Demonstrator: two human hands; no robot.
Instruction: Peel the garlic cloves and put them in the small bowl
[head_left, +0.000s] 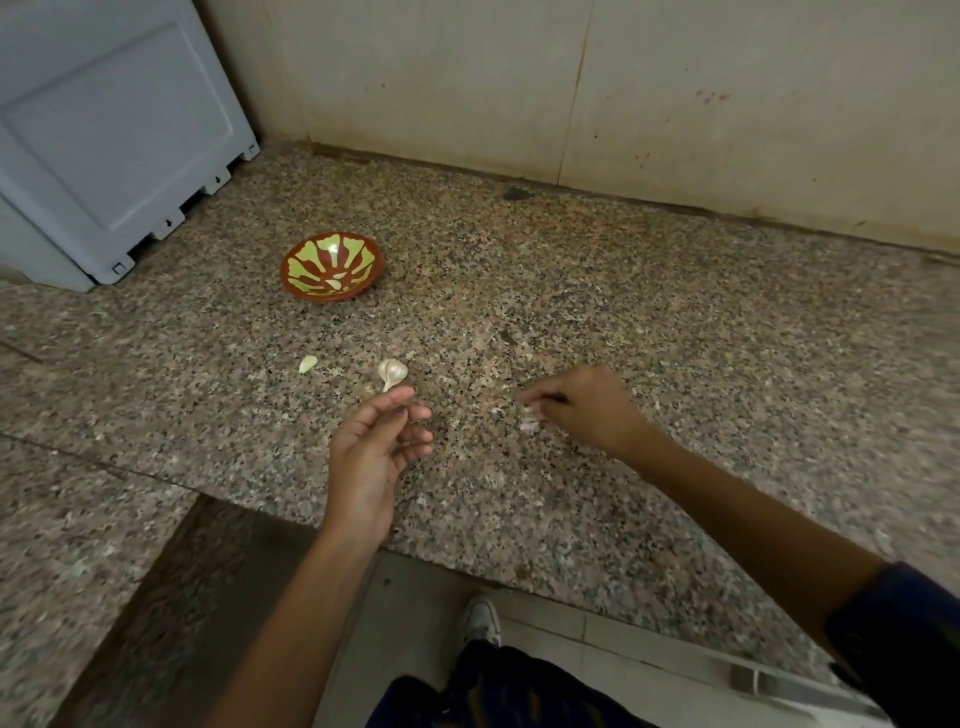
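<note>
Speckled granite makes up the counter (623, 322), backed by pale, stained wall tiles. On it lies a partial garlic bulb (392, 372), papery white with a curved stem, just in front of the small bowl (332, 266). That bowl is round and shallow, reddish-brown with yellow-green petal shapes, and peeled cloves (336, 280) rest inside. A single peeled clove (307, 364) sits left of the bulb. Just below the bulb, the left hand (376, 452) hangs loosely curled, holding nothing. Right of the bulb, the right hand (582, 408) is blurred; whether it pinches the pale skin scraps (530, 418) cannot be told.
</note>
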